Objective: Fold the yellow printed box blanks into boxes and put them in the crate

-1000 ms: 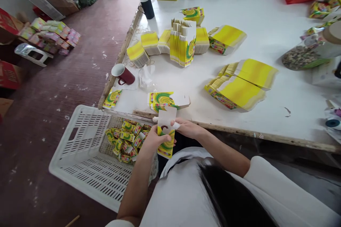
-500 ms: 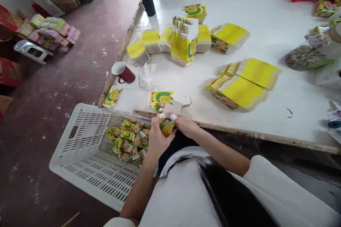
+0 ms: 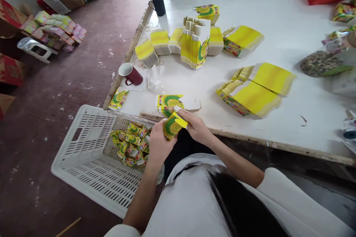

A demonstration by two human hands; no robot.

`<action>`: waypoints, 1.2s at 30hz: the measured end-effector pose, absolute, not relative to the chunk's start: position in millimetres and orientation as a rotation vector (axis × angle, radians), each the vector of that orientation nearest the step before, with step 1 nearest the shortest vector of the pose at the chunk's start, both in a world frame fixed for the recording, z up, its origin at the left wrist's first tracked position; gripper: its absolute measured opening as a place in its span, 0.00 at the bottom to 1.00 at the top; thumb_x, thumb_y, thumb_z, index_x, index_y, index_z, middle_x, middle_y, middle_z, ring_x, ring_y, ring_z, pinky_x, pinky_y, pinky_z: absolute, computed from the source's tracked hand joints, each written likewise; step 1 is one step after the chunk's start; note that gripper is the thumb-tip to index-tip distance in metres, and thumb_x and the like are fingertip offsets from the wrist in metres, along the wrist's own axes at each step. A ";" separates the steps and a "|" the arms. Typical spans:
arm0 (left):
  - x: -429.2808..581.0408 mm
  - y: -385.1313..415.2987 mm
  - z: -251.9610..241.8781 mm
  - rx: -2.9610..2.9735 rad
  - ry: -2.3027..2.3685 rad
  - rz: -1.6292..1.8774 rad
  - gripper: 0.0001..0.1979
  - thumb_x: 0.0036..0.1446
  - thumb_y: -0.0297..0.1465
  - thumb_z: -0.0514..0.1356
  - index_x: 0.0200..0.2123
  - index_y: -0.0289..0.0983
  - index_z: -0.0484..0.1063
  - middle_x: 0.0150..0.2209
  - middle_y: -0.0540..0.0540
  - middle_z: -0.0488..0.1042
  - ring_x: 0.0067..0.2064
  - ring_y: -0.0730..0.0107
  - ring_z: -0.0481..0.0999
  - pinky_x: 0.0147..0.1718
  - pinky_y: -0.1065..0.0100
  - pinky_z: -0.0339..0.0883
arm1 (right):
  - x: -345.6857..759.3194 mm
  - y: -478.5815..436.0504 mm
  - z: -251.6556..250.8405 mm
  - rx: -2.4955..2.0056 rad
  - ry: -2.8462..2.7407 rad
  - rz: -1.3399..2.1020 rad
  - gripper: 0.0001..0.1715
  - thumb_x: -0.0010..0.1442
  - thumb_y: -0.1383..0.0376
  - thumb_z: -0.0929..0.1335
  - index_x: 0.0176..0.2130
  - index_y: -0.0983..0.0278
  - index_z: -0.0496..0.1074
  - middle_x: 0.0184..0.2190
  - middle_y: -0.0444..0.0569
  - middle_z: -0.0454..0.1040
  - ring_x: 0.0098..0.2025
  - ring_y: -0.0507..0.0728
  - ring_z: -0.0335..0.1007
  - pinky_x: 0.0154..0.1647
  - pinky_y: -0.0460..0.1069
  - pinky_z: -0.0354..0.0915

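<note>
A small yellow-green carton (image 3: 171, 126) with a swirl print is held between my hands, just in front of the table edge. My left hand (image 3: 159, 141) is wrapped round its body from the left. At its upper right end, my right hand (image 3: 195, 125) pinches the flap of the carton. Right behind them on the table lies a small pile of flat cartons (image 3: 170, 104), white flaps toward the right. Below and left of my hands stands a white plastic crate (image 3: 91, 176), with many small folded cartons (image 3: 132, 140) in its far part.
Stacks of flat yellow cartons (image 3: 250, 98) lie on the white table (image 3: 189, 81), with more bundles (image 3: 195, 44) farther back. A maroon mug (image 3: 134, 76) and a dark mug (image 3: 158, 3) stand near the left edge. A jar (image 3: 319, 63) lies at the right.
The carton has turned in my hands: its printed side now faces up, and the raised white flap has been folded over. My right hand has shifted slightly up and right.
</note>
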State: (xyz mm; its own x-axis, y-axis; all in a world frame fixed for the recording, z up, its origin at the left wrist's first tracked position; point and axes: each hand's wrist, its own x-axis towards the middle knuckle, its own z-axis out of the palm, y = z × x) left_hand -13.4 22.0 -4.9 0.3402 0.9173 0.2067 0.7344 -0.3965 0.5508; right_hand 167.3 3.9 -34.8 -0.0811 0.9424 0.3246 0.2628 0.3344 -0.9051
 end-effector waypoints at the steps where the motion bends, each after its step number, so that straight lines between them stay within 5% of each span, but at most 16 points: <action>1: -17.1 22.4 -1.3 2.253 1.456 0.690 0.28 0.51 0.35 0.69 0.54 0.38 0.65 0.47 0.39 0.75 0.51 0.50 0.78 0.49 0.52 0.73 | 169.7 4.2 -35.1 -1.117 -1.614 0.834 0.35 0.66 0.74 0.61 0.69 0.57 0.60 0.69 0.57 0.62 0.72 0.62 0.55 0.69 0.61 0.61; 4: -26.4 26.1 9.9 2.235 1.398 0.696 0.29 0.50 0.38 0.71 0.53 0.38 0.69 0.46 0.41 0.79 0.48 0.54 0.80 0.48 0.56 0.75 | 177.9 5.7 -32.9 -1.098 -1.747 0.863 0.31 0.66 0.73 0.64 0.66 0.58 0.65 0.71 0.61 0.57 0.73 0.65 0.54 0.64 0.62 0.66; 10: -30.7 36.8 27.6 2.196 1.294 0.616 0.30 0.47 0.38 0.72 0.53 0.37 0.72 0.47 0.42 0.81 0.46 0.57 0.82 0.48 0.60 0.76 | 198.4 17.7 -19.3 -0.932 -1.888 0.963 0.13 0.64 0.68 0.70 0.49 0.60 0.75 0.65 0.61 0.65 0.68 0.65 0.63 0.61 0.60 0.67; 18: -21.7 32.4 26.0 2.219 1.280 0.679 0.30 0.50 0.39 0.71 0.54 0.36 0.70 0.47 0.40 0.81 0.47 0.56 0.82 0.47 0.60 0.77 | 181.9 10.8 -17.6 -0.937 -1.559 1.100 0.35 0.68 0.50 0.65 0.66 0.58 0.50 0.63 0.60 0.61 0.67 0.65 0.59 0.65 0.63 0.63; 23: -17.1 22.9 17.0 2.131 1.364 0.713 0.31 0.48 0.39 0.72 0.54 0.36 0.71 0.48 0.40 0.81 0.48 0.54 0.82 0.48 0.58 0.76 | 160.4 9.4 -18.5 -1.127 -1.441 0.933 0.25 0.71 0.57 0.61 0.63 0.61 0.55 0.58 0.61 0.67 0.59 0.65 0.68 0.61 0.63 0.66; 28: -58.0 20.1 9.0 1.974 1.490 0.607 0.31 0.51 0.45 0.69 0.55 0.37 0.70 0.48 0.41 0.80 0.48 0.54 0.81 0.48 0.57 0.75 | 159.6 17.8 -13.1 -1.181 -1.530 0.876 0.38 0.62 0.53 0.71 0.62 0.64 0.57 0.53 0.61 0.67 0.48 0.64 0.72 0.50 0.60 0.71; 30: -92.1 22.0 6.2 1.931 1.671 0.585 0.31 0.51 0.46 0.68 0.56 0.38 0.70 0.50 0.40 0.78 0.53 0.50 0.78 0.54 0.52 0.71 | 168.5 27.0 -11.6 -1.366 -1.503 0.755 0.29 0.62 0.55 0.71 0.57 0.63 0.65 0.49 0.58 0.68 0.45 0.63 0.71 0.49 0.59 0.71; 32: -125.8 23.1 2.4 1.939 1.920 0.667 0.43 0.39 0.48 0.74 0.56 0.35 0.68 0.56 0.33 0.74 0.61 0.38 0.71 0.60 0.42 0.64 | 178.0 37.9 -12.8 -1.620 -1.516 0.575 0.18 0.63 0.59 0.71 0.50 0.63 0.70 0.47 0.59 0.69 0.46 0.65 0.69 0.50 0.60 0.68; 36: -151.1 17.9 -8.2 1.693 2.036 0.705 0.41 0.45 0.49 0.71 0.59 0.36 0.66 0.59 0.32 0.71 0.62 0.42 0.70 0.60 0.43 0.64 | 185.6 55.3 -21.2 -1.935 -1.669 0.374 0.12 0.58 0.66 0.74 0.42 0.64 0.73 0.42 0.59 0.71 0.45 0.67 0.67 0.46 0.60 0.66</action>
State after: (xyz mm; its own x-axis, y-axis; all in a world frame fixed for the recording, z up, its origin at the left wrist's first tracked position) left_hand -151.1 17.9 -8.2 -0.1876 0.9821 0.0148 0.7812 0.1401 0.6084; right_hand 185.6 55.3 -21.2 0.1897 0.9715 0.1423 0.8179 -0.0762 -0.5703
